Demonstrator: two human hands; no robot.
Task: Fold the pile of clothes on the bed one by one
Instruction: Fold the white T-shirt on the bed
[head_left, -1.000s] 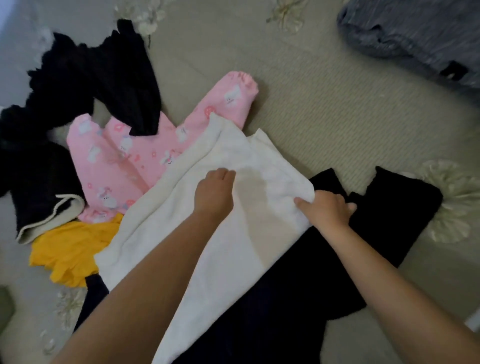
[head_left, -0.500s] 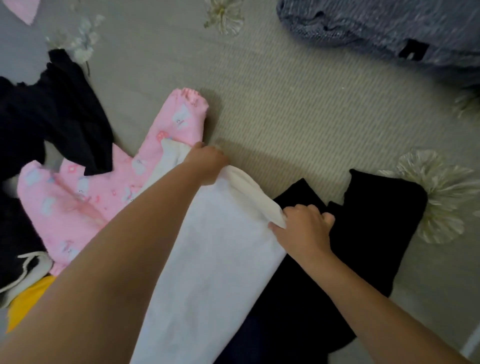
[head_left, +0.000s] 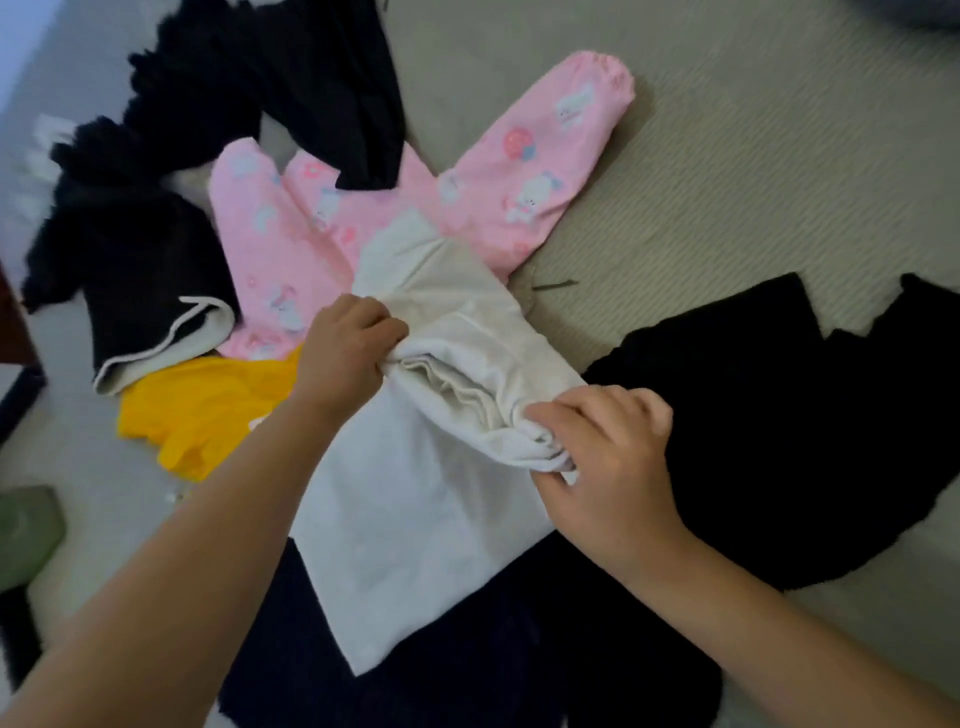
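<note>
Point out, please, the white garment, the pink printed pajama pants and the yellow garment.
white garment (head_left: 415, 519): head view, on its flat lower panel between the forearms.
pink printed pajama pants (head_left: 535, 171): head view, on the right leg, mid-length.
yellow garment (head_left: 202, 410): head view, on its crumpled middle.

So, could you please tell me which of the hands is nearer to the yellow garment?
Left. The left hand grips the white cloth right beside the yellow garment; the right hand holds the cloth's far side.
</note>
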